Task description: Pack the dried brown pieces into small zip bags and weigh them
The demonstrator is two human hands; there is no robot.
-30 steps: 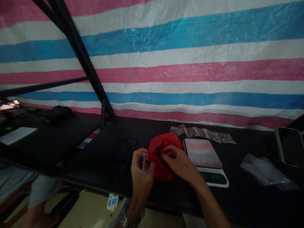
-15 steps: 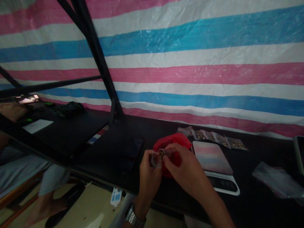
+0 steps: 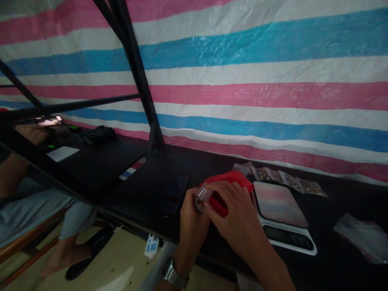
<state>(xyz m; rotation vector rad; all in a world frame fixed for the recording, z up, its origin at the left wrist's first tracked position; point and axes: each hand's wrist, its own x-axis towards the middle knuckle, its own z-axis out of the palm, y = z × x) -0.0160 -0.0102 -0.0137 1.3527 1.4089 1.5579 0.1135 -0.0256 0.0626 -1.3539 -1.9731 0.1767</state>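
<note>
A small clear plastic bag (image 3: 203, 195) with some small brownish pieces in it is between my two hands, above the near part of the black table. My left hand (image 3: 194, 222) is closed round its lower left side. With thumb and fingers, my right hand (image 3: 238, 208) grips the bag from the right and hides part of it. Just behind and under my hands lies a red plastic bag (image 3: 232, 178); what it holds is hidden. Right of my right hand stands a white digital scale (image 3: 280, 204) with nothing on its plate.
Several filled small zip bags (image 3: 277, 176) lie in a row behind the scale. Flat clear bags (image 3: 362, 236) are at the right. A dark phone-like slab (image 3: 177, 194) lies left of my hands. Beyond a black metal frame (image 3: 136, 68), another person (image 3: 33, 206) sits at the left.
The plastic bag is turned more upright, and my hands have closed in around it. My view has shifted slightly, so everything sits a little differently in the picture.
</note>
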